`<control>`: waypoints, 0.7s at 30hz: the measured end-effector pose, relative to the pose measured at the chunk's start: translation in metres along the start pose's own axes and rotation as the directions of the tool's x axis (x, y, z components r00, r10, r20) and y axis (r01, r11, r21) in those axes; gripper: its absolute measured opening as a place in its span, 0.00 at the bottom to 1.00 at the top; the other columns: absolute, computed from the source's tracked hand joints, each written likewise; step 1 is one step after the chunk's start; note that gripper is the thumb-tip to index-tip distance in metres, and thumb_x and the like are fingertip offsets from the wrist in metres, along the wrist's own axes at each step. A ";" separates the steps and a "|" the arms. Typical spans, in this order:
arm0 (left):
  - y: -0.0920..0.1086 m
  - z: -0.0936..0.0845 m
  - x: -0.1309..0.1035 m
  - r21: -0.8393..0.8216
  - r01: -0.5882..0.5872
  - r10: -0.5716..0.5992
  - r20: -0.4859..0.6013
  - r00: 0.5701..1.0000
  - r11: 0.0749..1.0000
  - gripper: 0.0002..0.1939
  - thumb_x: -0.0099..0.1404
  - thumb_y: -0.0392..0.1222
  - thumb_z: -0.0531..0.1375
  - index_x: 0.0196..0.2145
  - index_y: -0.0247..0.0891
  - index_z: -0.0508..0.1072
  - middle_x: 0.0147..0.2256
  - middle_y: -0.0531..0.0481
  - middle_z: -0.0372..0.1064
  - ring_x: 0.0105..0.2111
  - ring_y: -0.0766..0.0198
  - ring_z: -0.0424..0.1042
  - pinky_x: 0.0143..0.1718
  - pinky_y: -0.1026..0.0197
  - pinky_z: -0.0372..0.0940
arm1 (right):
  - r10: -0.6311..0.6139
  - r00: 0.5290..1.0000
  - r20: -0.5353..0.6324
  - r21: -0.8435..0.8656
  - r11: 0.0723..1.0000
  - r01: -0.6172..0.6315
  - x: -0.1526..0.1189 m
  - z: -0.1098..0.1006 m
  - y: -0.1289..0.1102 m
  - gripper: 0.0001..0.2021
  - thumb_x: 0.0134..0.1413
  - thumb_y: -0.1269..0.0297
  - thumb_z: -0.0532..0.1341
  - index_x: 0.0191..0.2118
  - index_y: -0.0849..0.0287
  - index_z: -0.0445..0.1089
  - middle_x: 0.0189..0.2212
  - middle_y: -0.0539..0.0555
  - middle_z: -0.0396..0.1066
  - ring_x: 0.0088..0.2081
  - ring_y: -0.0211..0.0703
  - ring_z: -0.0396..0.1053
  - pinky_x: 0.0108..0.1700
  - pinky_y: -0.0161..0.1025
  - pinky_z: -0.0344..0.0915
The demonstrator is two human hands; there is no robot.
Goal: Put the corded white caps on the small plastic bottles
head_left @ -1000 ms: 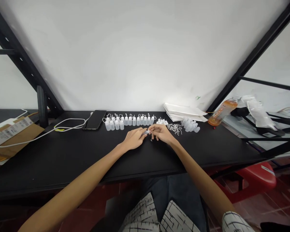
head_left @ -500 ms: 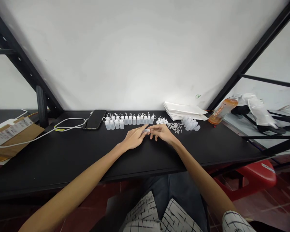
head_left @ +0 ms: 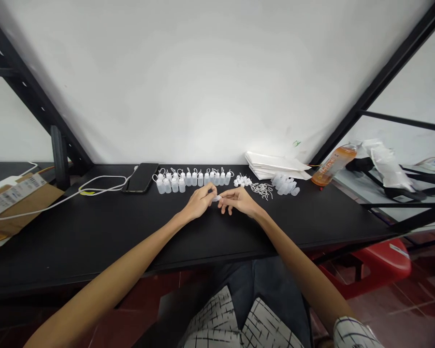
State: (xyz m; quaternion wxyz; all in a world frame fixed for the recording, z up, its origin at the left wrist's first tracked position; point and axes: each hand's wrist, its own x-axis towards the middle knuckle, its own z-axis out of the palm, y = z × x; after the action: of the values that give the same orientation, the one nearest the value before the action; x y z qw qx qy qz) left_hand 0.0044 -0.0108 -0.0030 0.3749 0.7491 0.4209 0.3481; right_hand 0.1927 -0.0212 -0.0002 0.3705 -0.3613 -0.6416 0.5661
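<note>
Left hand (head_left: 199,200) clamped on 1 bottle (head_left: 216,198), right hand (head_left: 237,200) pinching its end, nearer the bench (head_left: 130,237)'s back edge than its front! Beyond, capped bottles (head_left: 200,179) look done; rightward, caps (head_left: 242,181), cords (head_left: 262,190), bare bottles (head_left: 283,185) seemingly remain.

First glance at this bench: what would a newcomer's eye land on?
Probably the left hand and right hand, meeting at a small white item above the middle of the black table. Next, the small white bottles lined up just beyond the left hand. Then the bright red stool, low at the right.
</note>
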 end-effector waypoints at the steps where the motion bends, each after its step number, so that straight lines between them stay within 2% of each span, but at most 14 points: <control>1: 0.000 0.000 0.001 -0.008 0.005 -0.005 -0.003 1.000 1.000 0.09 0.65 0.44 0.49 0.33 0.39 0.64 0.21 0.57 0.59 0.22 0.67 0.61 0.27 0.63 0.57 | 0.003 1.000 0.006 0.013 1.000 -0.003 0.000 0.000 0.000 0.15 0.46 0.56 0.68 0.34 0.65 0.75 0.27 0.56 0.75 0.24 0.41 0.74 0.19 0.32 0.65; 3: 0.001 0.000 0.000 0.020 -0.001 0.002 -0.010 1.000 1.000 0.09 0.65 0.44 0.49 0.33 0.39 0.64 0.21 0.57 0.59 0.22 0.66 0.61 0.27 0.63 0.57 | 0.009 1.000 0.014 0.036 0.999 -0.010 0.000 0.000 0.000 0.15 0.47 0.55 0.68 0.34 0.65 0.75 0.27 0.57 0.75 0.24 0.42 0.74 0.19 0.33 0.66; 11: 0.013 -0.001 -0.008 0.353 -0.077 0.077 0.015 0.997 0.933 0.10 0.68 0.43 0.46 0.38 0.41 0.65 0.21 0.57 0.63 0.23 0.63 0.63 0.31 0.62 0.55 | 0.007 1.000 -0.012 0.000 1.000 -0.007 0.000 0.002 0.002 0.17 0.46 0.55 0.69 0.35 0.66 0.76 0.26 0.56 0.74 0.23 0.42 0.74 0.19 0.33 0.66; 15: 0.013 -0.001 -0.008 0.389 -0.101 0.103 0.014 0.995 0.916 0.11 0.70 0.44 0.44 0.38 0.41 0.65 0.24 0.56 0.65 0.25 0.62 0.66 0.32 0.62 0.56 | -0.011 1.000 -0.001 -0.018 1.000 0.011 -0.001 0.003 0.002 0.19 0.44 0.55 0.70 0.36 0.68 0.76 0.26 0.57 0.75 0.24 0.43 0.74 0.20 0.33 0.67; 21: 0.009 0.001 -0.005 0.379 -0.074 0.087 -0.017 0.996 0.923 0.12 0.71 0.44 0.43 0.36 0.40 0.64 0.26 0.55 0.64 0.27 0.63 0.66 0.32 0.63 0.55 | -0.013 1.000 0.001 -0.005 1.000 0.013 -0.002 0.005 0.002 0.20 0.45 0.54 0.69 0.37 0.67 0.77 0.26 0.57 0.75 0.26 0.43 0.75 0.22 0.33 0.69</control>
State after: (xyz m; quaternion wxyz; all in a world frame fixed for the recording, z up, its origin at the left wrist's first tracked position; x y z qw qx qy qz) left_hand 0.0068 -0.0189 0.0033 0.2022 0.8179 0.4551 0.2879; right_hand 0.1893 -0.0246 -0.0029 0.3728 -0.3577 -0.6456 0.5623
